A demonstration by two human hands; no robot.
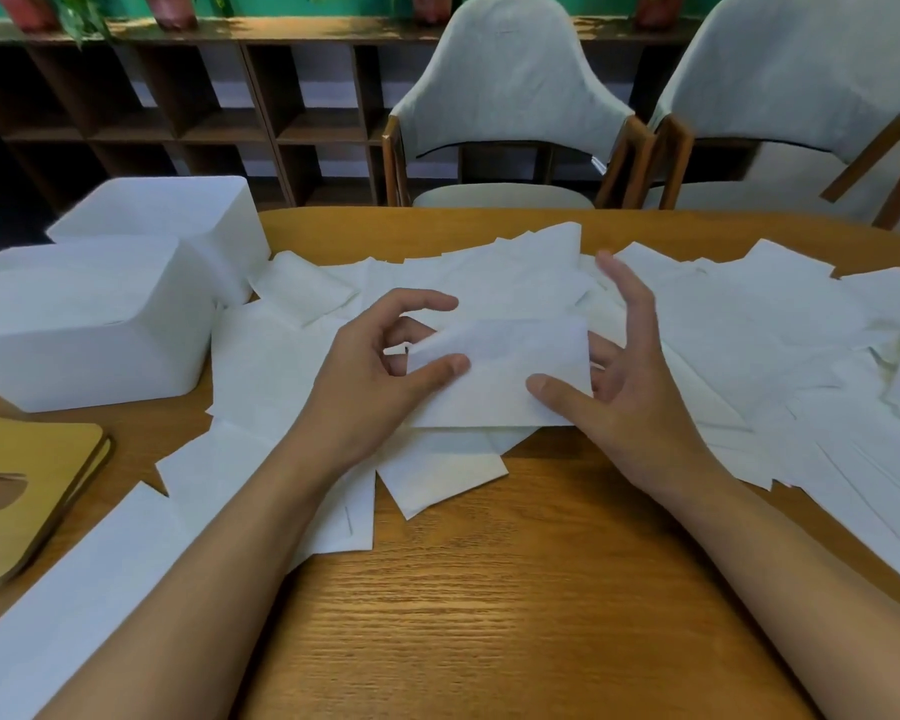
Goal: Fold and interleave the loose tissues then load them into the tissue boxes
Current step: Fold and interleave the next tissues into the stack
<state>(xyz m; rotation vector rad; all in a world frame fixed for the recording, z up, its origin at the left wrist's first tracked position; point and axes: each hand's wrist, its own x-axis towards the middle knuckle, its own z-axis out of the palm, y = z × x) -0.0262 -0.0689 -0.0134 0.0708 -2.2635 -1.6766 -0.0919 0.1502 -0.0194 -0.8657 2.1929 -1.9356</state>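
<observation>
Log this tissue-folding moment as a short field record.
grip: left hand and right hand both pinch the folded white paper tissue, thumbs on top
stock: flat white loose tissues spread across the brown wooden table
boxes: two white rectangular plastic tissue boxes at far left
lids: slotted light wooden lids lying in front of the boxes

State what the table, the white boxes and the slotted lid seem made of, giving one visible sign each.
Table: wood or wood veneer, matt; grain lines show.
White boxes: probably plastic, matt; smooth walls, rounded corners.
Slotted lid: likely light wood or bamboo; pale tan, thin edge.
</observation>
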